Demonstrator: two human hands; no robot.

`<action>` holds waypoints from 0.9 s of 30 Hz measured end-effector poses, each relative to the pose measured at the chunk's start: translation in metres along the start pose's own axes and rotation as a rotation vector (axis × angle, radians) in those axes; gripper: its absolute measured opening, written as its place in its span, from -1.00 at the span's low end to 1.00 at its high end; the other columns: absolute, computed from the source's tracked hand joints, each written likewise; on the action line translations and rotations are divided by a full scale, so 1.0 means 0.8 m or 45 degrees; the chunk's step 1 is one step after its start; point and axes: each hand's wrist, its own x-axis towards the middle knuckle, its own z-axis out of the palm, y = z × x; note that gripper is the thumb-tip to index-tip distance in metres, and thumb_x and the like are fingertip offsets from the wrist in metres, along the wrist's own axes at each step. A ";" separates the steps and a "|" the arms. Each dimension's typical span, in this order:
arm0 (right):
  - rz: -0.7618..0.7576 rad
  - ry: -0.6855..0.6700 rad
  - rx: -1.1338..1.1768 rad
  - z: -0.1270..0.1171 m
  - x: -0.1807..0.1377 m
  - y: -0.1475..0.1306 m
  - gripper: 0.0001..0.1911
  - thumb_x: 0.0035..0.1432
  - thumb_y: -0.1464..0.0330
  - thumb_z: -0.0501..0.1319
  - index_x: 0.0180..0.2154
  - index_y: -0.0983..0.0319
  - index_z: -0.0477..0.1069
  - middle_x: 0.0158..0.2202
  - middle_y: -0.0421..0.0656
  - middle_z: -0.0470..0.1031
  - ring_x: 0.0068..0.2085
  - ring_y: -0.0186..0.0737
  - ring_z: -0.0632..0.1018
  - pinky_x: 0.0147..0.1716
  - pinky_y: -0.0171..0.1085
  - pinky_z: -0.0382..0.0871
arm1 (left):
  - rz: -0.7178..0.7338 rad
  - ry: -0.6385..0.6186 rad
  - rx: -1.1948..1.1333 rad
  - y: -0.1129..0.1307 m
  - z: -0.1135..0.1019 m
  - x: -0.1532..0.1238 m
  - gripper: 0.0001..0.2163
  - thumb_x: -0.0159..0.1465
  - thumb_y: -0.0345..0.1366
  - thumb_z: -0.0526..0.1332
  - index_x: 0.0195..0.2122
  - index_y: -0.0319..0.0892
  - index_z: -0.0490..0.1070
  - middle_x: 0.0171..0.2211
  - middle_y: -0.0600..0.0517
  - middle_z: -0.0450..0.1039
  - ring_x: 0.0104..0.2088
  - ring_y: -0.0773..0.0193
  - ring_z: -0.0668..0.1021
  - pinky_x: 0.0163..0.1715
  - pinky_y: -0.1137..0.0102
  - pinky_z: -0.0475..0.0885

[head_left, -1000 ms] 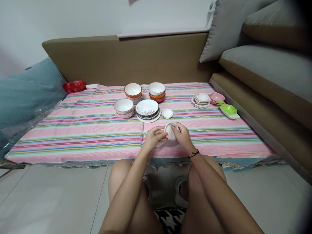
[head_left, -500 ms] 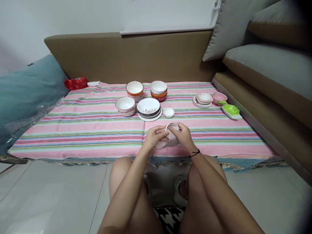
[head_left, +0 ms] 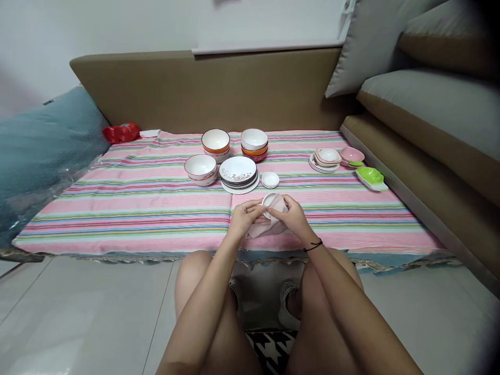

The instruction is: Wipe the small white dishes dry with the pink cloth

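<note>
Above the front part of the striped cloth I hold a small white dish (head_left: 268,199) between both hands. My left hand (head_left: 245,217) is closed on the dish's left edge, with fingers and thumb pinching it. A pale pink cloth (head_left: 269,227) hangs under and around the dish. My right hand (head_left: 292,214) is closed on that cloth, its thumb pressing the fabric against the dish's right side. Part of the dish is covered by the cloth and fingers. Just beyond my hands stand small white dishes (head_left: 270,179) in a stack.
Stacked plates (head_left: 238,169), a white bowl (head_left: 200,165) and two bowl stacks (head_left: 215,139) (head_left: 254,139) stand ahead. At right are small plates (head_left: 324,165), a pink bowl (head_left: 352,155) and a green-and-white dish (head_left: 371,178). A red bundle (head_left: 122,133) lies far left; cushions (head_left: 433,114) rise at right.
The dish has turned so more of its face shows toward me. My right thumb and the pink cloth have shifted left across its rim.
</note>
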 end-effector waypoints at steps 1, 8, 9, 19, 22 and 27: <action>-0.006 -0.014 0.026 -0.001 0.000 0.000 -0.61 -0.08 0.14 0.27 -0.25 0.25 0.34 -0.34 -0.19 0.41 -0.32 -0.24 0.38 -0.33 -0.32 0.24 | 0.000 0.003 -0.012 0.001 0.001 0.000 -0.55 -0.11 -0.22 0.43 -0.19 -0.31 0.49 -0.35 -0.04 0.56 -0.45 0.31 0.56 -0.35 0.31 0.55; 0.026 -0.051 0.057 -0.007 0.001 -0.005 -0.67 -0.07 0.22 0.22 -0.25 0.27 0.39 -0.32 -0.15 0.46 -0.30 -0.21 0.42 -0.33 -0.30 0.26 | 0.011 0.016 -0.011 0.008 0.003 -0.004 -0.56 -0.12 -0.22 0.43 -0.20 -0.30 0.51 -0.36 -0.02 0.54 -0.42 0.31 0.54 -0.34 0.29 0.56; 0.026 -0.049 0.045 -0.008 0.001 -0.005 -0.69 -0.06 0.22 0.21 -0.27 0.27 0.40 -0.33 -0.14 0.46 -0.32 -0.21 0.42 -0.35 -0.30 0.25 | 0.007 0.020 -0.001 0.009 0.003 -0.004 -0.57 -0.12 -0.22 0.43 -0.21 -0.29 0.52 -0.36 -0.02 0.54 -0.41 0.31 0.54 -0.34 0.30 0.55; 0.021 0.089 -0.023 -0.007 0.000 0.007 -0.71 0.06 0.17 0.14 -0.42 0.27 0.42 -0.56 -0.23 0.33 -0.51 -0.32 0.30 -0.53 -0.35 0.11 | -0.019 0.000 0.046 0.013 0.004 -0.006 -0.60 -0.15 -0.25 0.45 -0.26 -0.29 0.54 -0.33 -0.03 0.56 -0.43 0.34 0.53 -0.35 0.36 0.54; 0.008 0.149 -0.078 -0.006 -0.001 0.004 -0.69 0.06 0.15 0.14 -0.55 0.25 0.32 -0.62 -0.27 0.19 -0.53 -0.36 0.22 -0.54 -0.36 0.04 | -0.036 -0.017 0.041 0.012 0.004 -0.006 -0.57 -0.15 -0.26 0.45 -0.22 -0.28 0.54 -0.35 -0.02 0.56 -0.47 0.37 0.52 -0.36 0.36 0.53; 0.036 0.203 -0.082 -0.007 -0.002 -0.007 -0.62 0.02 0.15 0.18 -0.64 0.22 0.13 -0.62 -0.30 0.05 -0.52 -0.38 0.16 -0.53 -0.36 0.00 | -0.056 -0.066 0.030 0.010 0.002 -0.006 -0.57 -0.13 -0.26 0.44 -0.20 -0.27 0.54 -0.38 -0.01 0.57 -0.50 0.38 0.52 -0.37 0.37 0.52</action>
